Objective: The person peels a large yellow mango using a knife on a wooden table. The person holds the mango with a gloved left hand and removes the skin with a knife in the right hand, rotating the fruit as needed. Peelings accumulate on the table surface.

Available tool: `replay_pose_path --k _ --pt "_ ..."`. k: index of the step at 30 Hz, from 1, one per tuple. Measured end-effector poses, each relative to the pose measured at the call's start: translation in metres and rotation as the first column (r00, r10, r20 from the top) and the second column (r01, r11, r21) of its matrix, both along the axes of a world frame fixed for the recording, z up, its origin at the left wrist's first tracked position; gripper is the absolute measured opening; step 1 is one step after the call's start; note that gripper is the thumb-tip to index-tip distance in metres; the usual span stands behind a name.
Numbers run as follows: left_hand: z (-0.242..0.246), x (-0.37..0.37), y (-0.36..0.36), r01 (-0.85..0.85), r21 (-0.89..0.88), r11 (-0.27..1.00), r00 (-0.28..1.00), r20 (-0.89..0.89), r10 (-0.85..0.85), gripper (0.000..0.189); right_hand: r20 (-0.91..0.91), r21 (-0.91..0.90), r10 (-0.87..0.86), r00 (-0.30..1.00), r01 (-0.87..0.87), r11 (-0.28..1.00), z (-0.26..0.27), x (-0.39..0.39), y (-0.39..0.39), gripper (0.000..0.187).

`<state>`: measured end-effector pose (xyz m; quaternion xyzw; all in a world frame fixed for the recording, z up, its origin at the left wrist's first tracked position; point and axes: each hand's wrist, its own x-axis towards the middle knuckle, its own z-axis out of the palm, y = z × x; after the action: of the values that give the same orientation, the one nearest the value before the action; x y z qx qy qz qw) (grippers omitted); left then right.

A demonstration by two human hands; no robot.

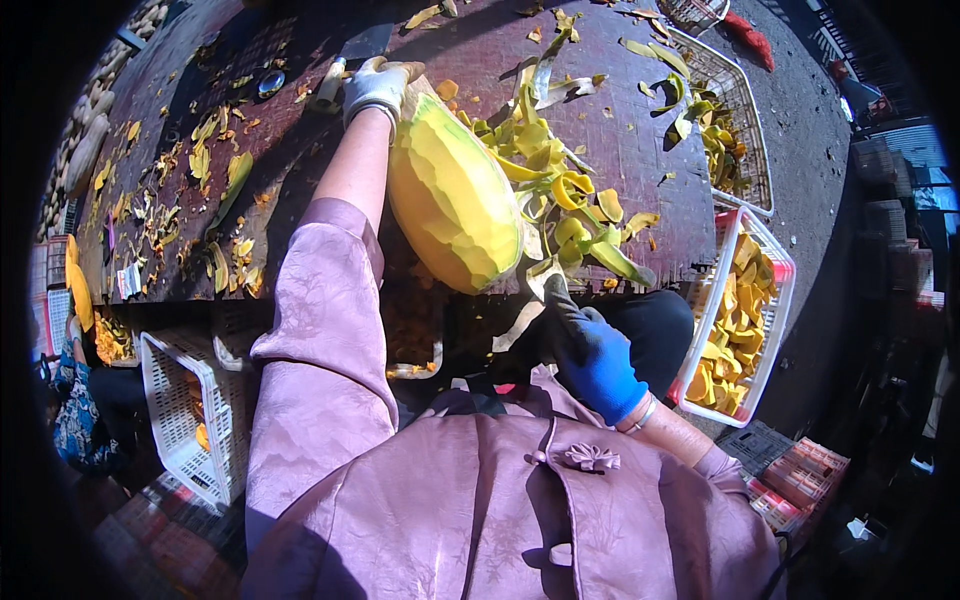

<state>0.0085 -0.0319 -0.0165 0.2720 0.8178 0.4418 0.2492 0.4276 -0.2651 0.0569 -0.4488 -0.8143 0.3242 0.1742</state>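
Observation:
A large, mostly peeled pumpkin (454, 195) lies on the dark red worktable, its wide yellow end at the near edge. Streaks of green remain near its neck. My left hand (375, 84), in a white glove, grips the pumpkin's far, narrow end. Just left of that hand lies a cleaver with a pale handle (330, 84). My right hand (596, 356), in a blue glove with dark fingers, is below the table edge, apart from the pumpkin. Its fingertips meet a strip of peel (543, 277); whether they hold it or a tool is hidden.
Curled peels (559, 176) heap right of the pumpkin on the worktable (645, 217). Scraps litter its left side. A crate of yellow pieces (784, 300) stands right, beyond it a crate of peels (761, 150). A white crate (169, 420) and another person's sleeve (75, 420) are left.

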Motion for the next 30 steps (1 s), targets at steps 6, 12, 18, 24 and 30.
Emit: replay_pose_path --k 6,12,18,24,30 --pt "0.005 -0.002 -0.002 -0.008 -0.119 0.993 0.998 -0.063 0.001 0.09 0.06 -0.006 0.096 0.994 -0.096 0.995 0.044 -0.094 0.106 0.033" --pt "0.005 -0.003 -0.005 -0.004 -0.075 0.997 1.0 -0.004 0.004 0.083 0.041 -0.011 0.224 0.974 -0.224 0.975 0.016 -0.152 0.194 0.041" --pt "0.003 -0.001 -0.006 -0.01 -0.037 0.999 1.0 0.002 0.01 0.084 0.283 -0.04 0.346 0.894 -0.35 0.936 0.022 -0.18 0.21 0.036" --pt "0.013 0.001 -0.014 -0.001 -0.013 1.0 1.0 -0.004 0.001 0.082 0.252 0.0 0.32 0.913 -0.33 0.944 0.027 -0.141 0.163 0.042" --pt "0.016 0.001 -0.018 -0.045 0.061 0.997 0.998 0.04 0.043 0.076 0.133 -0.062 0.221 0.966 -0.214 0.975 0.03 -0.062 0.086 0.034"
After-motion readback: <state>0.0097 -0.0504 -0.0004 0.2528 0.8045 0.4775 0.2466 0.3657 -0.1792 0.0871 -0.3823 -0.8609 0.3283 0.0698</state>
